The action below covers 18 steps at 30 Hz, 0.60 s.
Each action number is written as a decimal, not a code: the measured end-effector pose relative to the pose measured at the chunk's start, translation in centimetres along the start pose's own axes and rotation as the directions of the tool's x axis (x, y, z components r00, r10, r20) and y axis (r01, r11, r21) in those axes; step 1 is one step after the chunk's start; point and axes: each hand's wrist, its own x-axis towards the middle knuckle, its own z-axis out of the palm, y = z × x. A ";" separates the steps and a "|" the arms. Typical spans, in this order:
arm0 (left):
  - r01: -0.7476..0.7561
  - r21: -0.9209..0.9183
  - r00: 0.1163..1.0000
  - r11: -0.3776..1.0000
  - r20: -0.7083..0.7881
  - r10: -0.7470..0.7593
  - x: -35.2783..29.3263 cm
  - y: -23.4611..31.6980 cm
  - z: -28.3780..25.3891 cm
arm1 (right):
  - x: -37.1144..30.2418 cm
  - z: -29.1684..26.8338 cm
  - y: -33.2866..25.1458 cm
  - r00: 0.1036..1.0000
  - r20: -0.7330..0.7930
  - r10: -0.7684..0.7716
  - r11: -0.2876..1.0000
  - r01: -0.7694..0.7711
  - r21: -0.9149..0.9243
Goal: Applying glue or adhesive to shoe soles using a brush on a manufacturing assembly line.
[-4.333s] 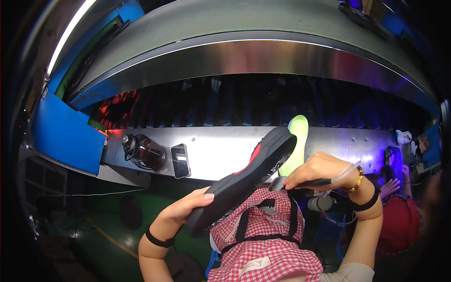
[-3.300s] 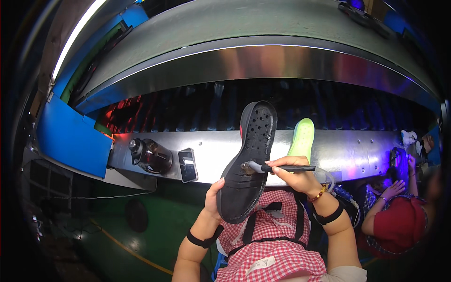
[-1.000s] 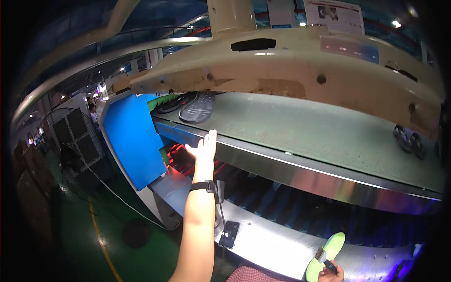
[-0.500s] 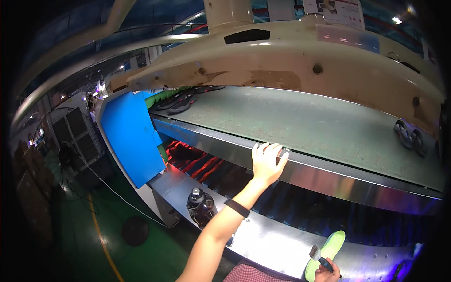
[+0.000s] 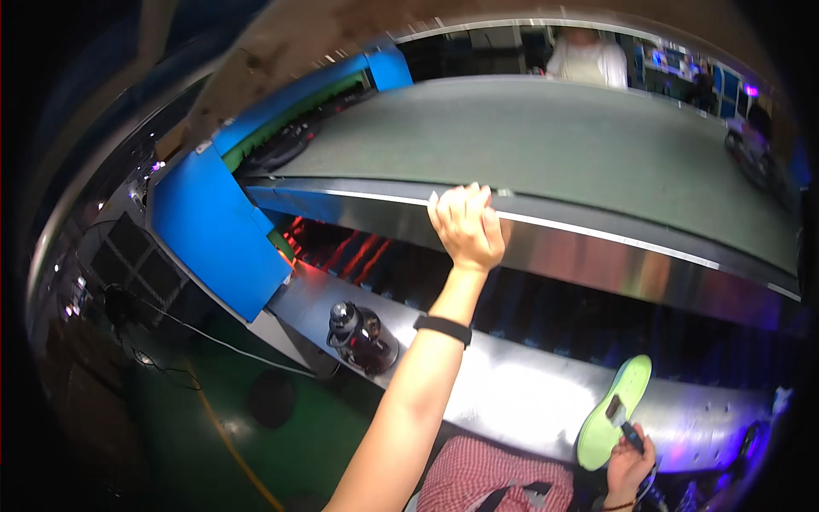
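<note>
My left hand (image 5: 467, 226), with a black band on its wrist, has its fingers hooked over the metal edge (image 5: 563, 224) of a conveyor belt. Low on the right, my right hand (image 5: 630, 465) grips a brush (image 5: 630, 433) by its dark handle. The bristles point up and left, over a light green shoe sole (image 5: 638, 375) that lies on the metal ledge (image 5: 520, 380). Whether the bristles touch the sole I cannot tell.
A dark bottle (image 5: 367, 346) stands on the ledge left of my forearm. Dark shoe parts (image 5: 281, 147) lie at the belt's left end by a blue panel (image 5: 213, 230); more (image 5: 751, 158) lie at its right. Red glow shows beneath the belt. A person (image 5: 589, 60) stands across it.
The view has tilted and come lower, showing the far side beneath the hood. My left hand stays on the metal edge. The brush is now over the sole's middle rather than beside it.
</note>
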 end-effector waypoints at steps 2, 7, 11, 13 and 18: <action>0.006 0.011 1.000 1.000 0.005 -0.006 -0.1 -0.1 0.2 | -0.3 -0.3 0.2 0.999 0.043 -0.006 0.999 0.008 -0.036; 0.012 0.012 1.000 1.000 0.017 -0.012 0.0 0.0 0.3 | -0.7 -0.6 0.6 0.999 0.038 0.016 0.999 -0.014 -0.037; -0.008 0.040 1.000 0.999 0.023 0.007 0.3 0.3 0.0 | -0.5 -0.4 0.8 1.000 0.011 0.005 0.999 -0.004 -0.051; 0.000 0.033 1.000 0.999 0.020 -0.001 0.4 0.4 -0.1 | -0.3 -0.3 0.9 1.000 0.000 0.001 0.998 -0.001 -0.058; 0.003 0.033 1.000 0.999 0.020 -0.004 0.2 0.4 0.0 | -0.1 -0.4 1.1 1.000 -0.009 -0.007 0.997 0.006 -0.078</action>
